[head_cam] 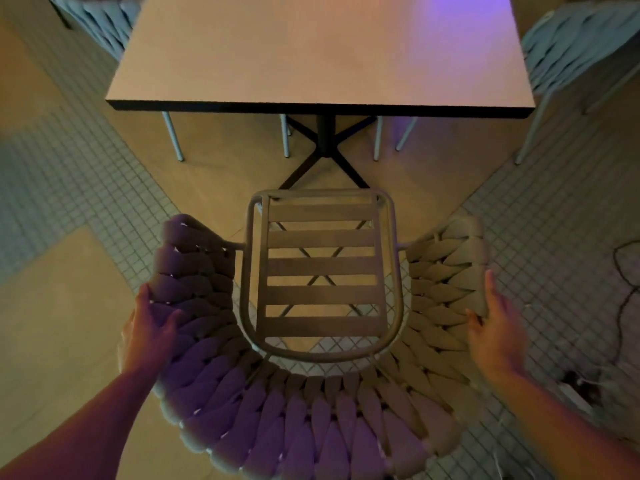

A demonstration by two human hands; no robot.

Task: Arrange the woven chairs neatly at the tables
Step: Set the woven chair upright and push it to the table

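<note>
A woven chair point(322, 403) with a curved braided back and a slatted seat point(322, 268) stands right below me, facing a square table point(322, 50). Its front edge is a short way from the table's near edge, above the black cross base point(325, 147). My left hand point(149, 330) grips the left side of the woven back, thumb inside. My right hand point(495, 330) holds the right side of the back, fingers along the outer edge.
Two more woven chairs stand at the table, one at the far left point(100, 22) and one at the right point(571, 53); pale chair legs point(173, 136) show under the tabletop. A dark cable point(623, 299) lies on the tiled floor to the right.
</note>
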